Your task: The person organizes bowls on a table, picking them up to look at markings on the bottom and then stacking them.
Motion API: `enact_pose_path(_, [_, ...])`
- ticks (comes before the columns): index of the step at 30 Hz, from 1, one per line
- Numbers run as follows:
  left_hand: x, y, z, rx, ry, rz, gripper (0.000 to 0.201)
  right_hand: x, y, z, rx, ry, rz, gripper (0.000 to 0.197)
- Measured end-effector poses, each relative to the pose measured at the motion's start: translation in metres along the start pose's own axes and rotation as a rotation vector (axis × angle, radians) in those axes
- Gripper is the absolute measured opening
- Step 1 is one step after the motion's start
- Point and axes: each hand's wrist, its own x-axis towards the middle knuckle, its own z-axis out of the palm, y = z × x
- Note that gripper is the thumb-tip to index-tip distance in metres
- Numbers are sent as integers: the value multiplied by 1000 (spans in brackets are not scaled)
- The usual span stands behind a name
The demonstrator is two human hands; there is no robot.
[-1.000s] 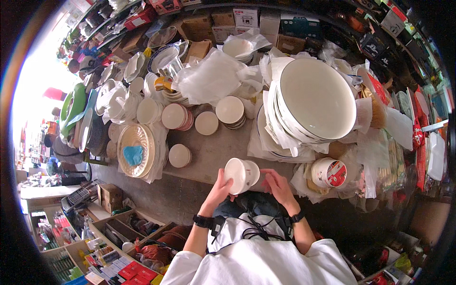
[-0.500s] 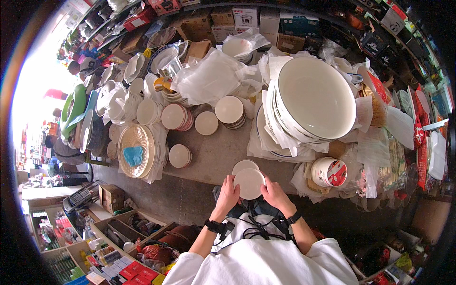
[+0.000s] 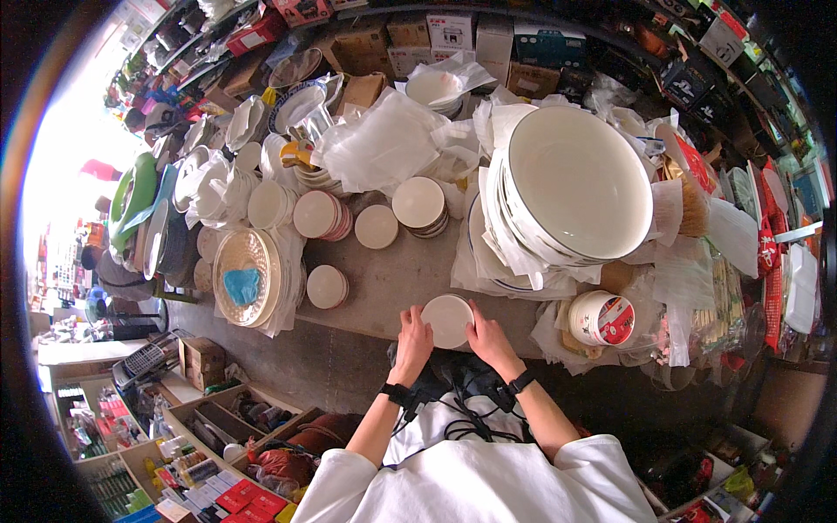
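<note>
Both hands grip one small white plate (image 3: 447,319) at the bench's (image 3: 392,283) near edge. Left hand (image 3: 414,336) and right hand (image 3: 490,338) curl their fingers around its opposite rims. A stack of large white bowls (image 3: 575,187) stands just behind.

Both forearms up from the lower edge, bare below white sleeves, converging toward twelve o'clock. Left hand (image 3: 413,338) raised, fingers together and curled forward, thumb side turned toward three o'clock, pressed against something round held between both hands. Right hand (image 3: 490,338) level with it, fingers bent and spread a little, palm turned toward nine o'clock, gripping from the opposite side. Dark band around each wrist. Elbows bent and tucked near the body at six o'clock, wrists fairly straight, hands close together, not touching each other.
</note>
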Motion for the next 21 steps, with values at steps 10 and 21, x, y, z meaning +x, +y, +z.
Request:
enact_pose_path(10, [-1, 2, 3, 9, 68, 53, 36, 0, 0, 4, -15, 35, 7, 55])
enact_pose_path(21, [1, -1, 2, -30, 18, 8, 35, -1, -1, 2, 7, 13, 28, 54])
